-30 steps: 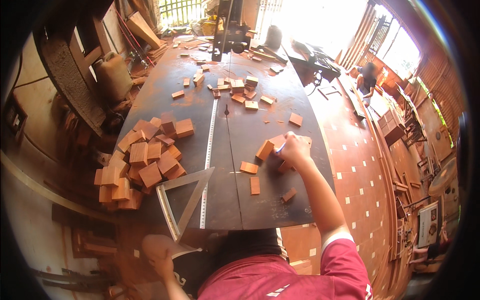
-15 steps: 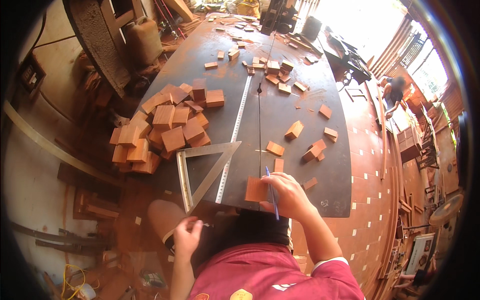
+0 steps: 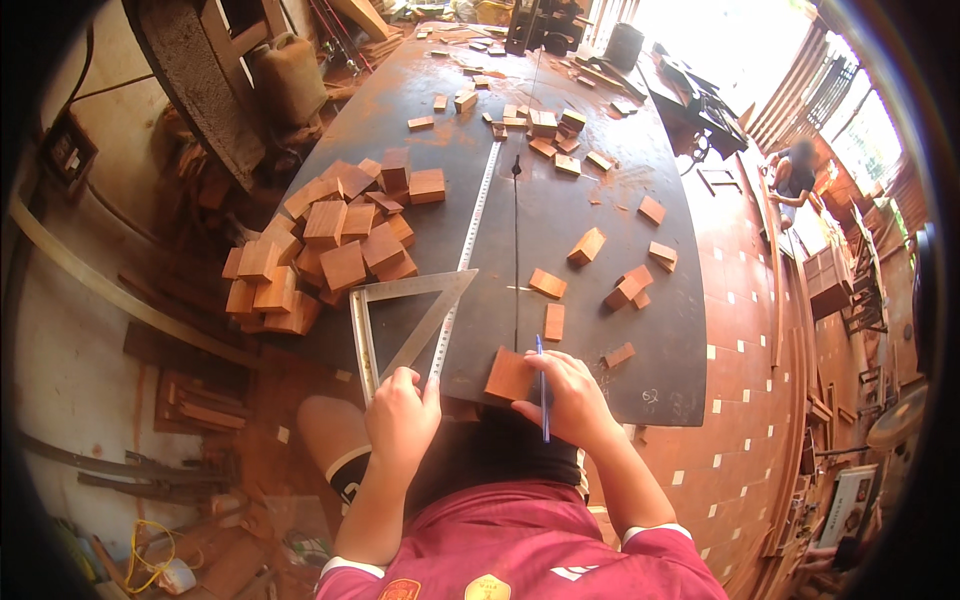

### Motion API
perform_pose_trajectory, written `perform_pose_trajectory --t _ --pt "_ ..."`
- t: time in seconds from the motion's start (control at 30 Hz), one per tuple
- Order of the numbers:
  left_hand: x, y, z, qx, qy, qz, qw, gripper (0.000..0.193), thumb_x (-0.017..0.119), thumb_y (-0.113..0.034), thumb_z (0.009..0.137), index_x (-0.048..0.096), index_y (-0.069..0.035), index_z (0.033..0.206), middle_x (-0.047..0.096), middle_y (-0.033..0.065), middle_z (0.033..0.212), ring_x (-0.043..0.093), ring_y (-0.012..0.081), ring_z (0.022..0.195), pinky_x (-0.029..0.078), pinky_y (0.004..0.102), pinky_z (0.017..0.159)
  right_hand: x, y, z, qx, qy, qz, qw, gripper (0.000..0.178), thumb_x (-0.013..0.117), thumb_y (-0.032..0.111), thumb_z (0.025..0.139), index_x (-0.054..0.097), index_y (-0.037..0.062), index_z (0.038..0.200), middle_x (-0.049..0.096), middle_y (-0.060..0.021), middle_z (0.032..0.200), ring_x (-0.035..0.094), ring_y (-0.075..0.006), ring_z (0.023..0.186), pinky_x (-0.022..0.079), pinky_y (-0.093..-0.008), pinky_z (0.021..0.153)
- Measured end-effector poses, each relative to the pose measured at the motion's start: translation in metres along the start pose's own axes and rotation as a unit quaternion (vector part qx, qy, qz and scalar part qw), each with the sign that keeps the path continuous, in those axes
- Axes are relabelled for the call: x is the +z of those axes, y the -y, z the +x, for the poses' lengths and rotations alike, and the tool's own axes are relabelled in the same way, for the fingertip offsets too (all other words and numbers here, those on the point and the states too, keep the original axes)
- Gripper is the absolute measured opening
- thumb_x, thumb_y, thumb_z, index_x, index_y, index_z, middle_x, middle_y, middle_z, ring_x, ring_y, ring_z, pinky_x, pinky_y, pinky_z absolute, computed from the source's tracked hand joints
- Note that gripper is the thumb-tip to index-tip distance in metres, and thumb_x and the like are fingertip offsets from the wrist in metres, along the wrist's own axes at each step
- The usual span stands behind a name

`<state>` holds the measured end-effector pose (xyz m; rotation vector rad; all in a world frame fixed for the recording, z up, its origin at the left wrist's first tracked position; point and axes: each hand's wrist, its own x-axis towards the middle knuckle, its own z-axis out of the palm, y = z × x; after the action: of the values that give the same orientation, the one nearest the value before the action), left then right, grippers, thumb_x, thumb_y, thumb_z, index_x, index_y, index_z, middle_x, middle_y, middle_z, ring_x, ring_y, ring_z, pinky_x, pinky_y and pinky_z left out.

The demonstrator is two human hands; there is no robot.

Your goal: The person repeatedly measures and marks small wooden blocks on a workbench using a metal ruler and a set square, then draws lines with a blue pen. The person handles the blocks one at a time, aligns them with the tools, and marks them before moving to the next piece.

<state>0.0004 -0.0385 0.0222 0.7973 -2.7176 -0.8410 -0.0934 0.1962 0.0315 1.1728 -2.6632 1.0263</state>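
My right hand (image 3: 572,402) is closed on a reddish-brown wooden block (image 3: 508,374) at the bench's near edge, with a blue pen (image 3: 545,405) tucked against its fingers. My left hand (image 3: 403,418) is closed at the near end of a metal triangular square (image 3: 363,335), its fingertips over the slanted blade. The hand hides the square's near corner, so its exact grip is partly covered. Close by the left thumb ends a white measuring strip (image 3: 463,270), which runs away along the dark bench top (image 3: 600,370).
A heap of wooden blocks (image 3: 325,225) lies at the left of the bench. Smaller blocks (image 3: 628,288) and offcuts are scattered on the right and toward the far end. Beyond the bench's right side is a tiled floor (image 3: 735,380); a person (image 3: 795,180) is farther back.
My left hand has moved up from below the bench edge to the triangular square and closed there. The block in my right hand has turned slightly; the pen stands more upright.
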Motion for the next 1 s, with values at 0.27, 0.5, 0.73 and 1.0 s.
perform_pose_trajectory --t 0.27,0.5,0.73,1.0 --pt "0.006 0.003 0.007 -0.006 0.044 0.025 0.999 0.020 0.077 -0.023 0.089 0.070 -0.004 0.086 0.072 0.0148 0.077 0.071 0.0347 0.077 0.055 0.0451 0.071 0.002 -0.004 -0.001 -0.007 -0.007 0.009 1.000 0.063 0.090 0.022 0.075 0.060 0.0037 0.127 0.069 -0.0165 0.123 0.063 -0.0385 0.119 0.050 -0.0468 0.102" --pt "0.003 -0.017 0.005 -0.019 0.206 -0.158 0.965 0.019 0.075 -0.018 0.091 0.072 0.001 0.089 0.072 0.0088 0.073 0.068 0.0128 0.066 0.053 0.0300 0.062 -0.002 0.001 0.001 -0.014 0.004 0.001 1.000 0.064 0.088 0.019 0.073 0.060 0.0032 0.127 0.069 -0.0164 0.123 0.063 -0.0378 0.120 0.050 -0.0466 0.102" --pt "0.011 -0.008 0.005 -0.045 0.438 -0.397 0.806 0.009 0.071 -0.010 0.097 0.068 -0.001 0.098 0.071 0.0019 0.088 0.065 0.0075 0.080 0.052 0.0232 0.073 -0.014 -0.001 -0.006 0.008 0.025 0.016 1.000 0.063 0.084 0.014 0.070 0.058 0.0008 0.126 0.068 -0.0200 0.121 0.062 -0.0395 0.121 0.048 -0.0477 0.105" --pt "0.011 0.010 -0.017 -0.023 0.377 -0.385 0.842 0.008 0.072 -0.009 0.097 0.068 -0.001 0.096 0.070 0.0012 0.086 0.064 0.0061 0.078 0.052 0.0225 0.072 -0.015 -0.002 -0.004 0.004 0.037 0.063 0.997 0.062 0.082 0.010 0.070 0.057 -0.0004 0.126 0.067 -0.0204 0.122 0.062 -0.0400 0.118 0.050 -0.0463 0.104"
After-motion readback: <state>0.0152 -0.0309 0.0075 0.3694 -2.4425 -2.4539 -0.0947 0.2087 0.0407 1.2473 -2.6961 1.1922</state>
